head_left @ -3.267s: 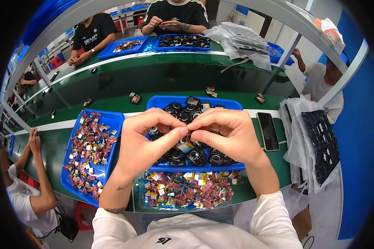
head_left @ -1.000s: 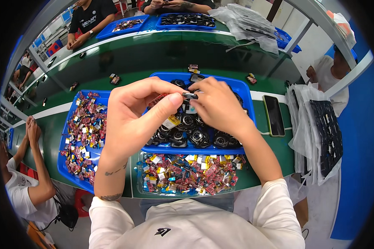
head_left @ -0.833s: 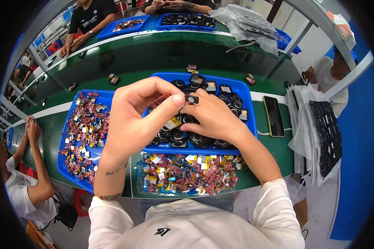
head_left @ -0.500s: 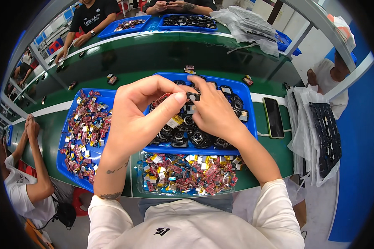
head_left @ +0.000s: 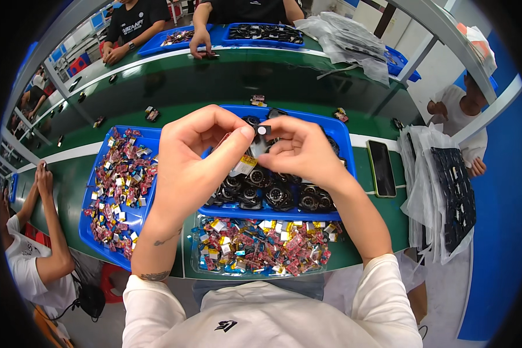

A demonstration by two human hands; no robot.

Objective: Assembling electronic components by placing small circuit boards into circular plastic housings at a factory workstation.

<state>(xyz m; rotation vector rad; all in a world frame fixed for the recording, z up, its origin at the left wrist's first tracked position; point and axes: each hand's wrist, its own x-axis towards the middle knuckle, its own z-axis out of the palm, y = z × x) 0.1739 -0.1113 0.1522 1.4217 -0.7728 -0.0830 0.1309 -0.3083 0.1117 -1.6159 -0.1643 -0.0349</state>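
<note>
While both hands meet above the middle tray, the work is a fine fitting of small parts and should be judged as such. At far left, a shallow blue plastic tray (head_left: 134,217) holds a heap of small red, yellow and blue foil-wrapped pieces. Next, the left hand (head_left: 194,165) is curled, its thumb and forefinger pinching a small flat piece with a yellow label (head_left: 245,165) that hangs beneath the fingertips. Just beside it, the right hand (head_left: 298,152) pinches a small black block-shaped component with a pale round face (head_left: 262,131), touching the left thumb tip. Below them lies a blue plastic tray of round black parts (head_left: 342,139); nearer the body sits a clear shallow tray of mixed coloured pieces (head_left: 261,250). To the right a black phone (head_left: 381,168) rests on the green bench. Good practice, in my judgement: keep both pinches low over the tray, align before pressing, and avoid bending the labelled piece.
</note>
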